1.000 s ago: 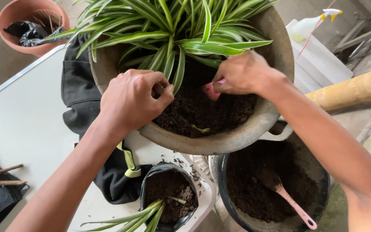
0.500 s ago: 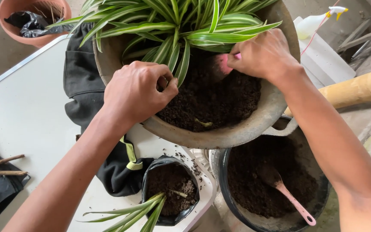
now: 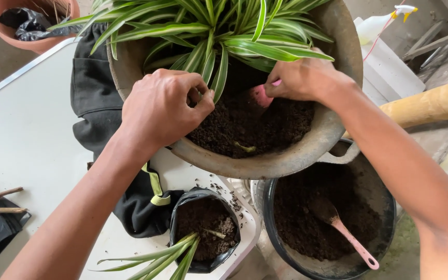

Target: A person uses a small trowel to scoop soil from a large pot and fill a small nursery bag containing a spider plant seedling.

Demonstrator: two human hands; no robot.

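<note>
The left hand (image 3: 164,106) is clenched on the near-left rim of the large round grey clay pot (image 3: 338,41), fingers curled over the edge into the soil. The right hand (image 3: 302,78) pinches the handle of a small pink plastic tool (image 3: 261,96), whose tip is buried in the dark soil (image 3: 255,122) just below the striped green spider plant (image 3: 219,31).

The pot tilts toward the viewer, its mouth facing near and up, and it overhangs the right edge of the white table (image 3: 22,135) above a black bucket of soil (image 3: 385,243). The pink tool's long axis runs from far right, at the fingers, down to near left into the soil.

As I judge it, the main risk is the tilted pot slipping off the table edge if the left hand's hold loosens while the right hand digs. Prying too close to the plant's base could cut roots or leaves. Loosened soil may also spill over the low rim onto the small black plastic grow bag (image 3: 203,233) with its seedling, or onto the dark cloth (image 3: 94,88) lying under the pot.
</note>
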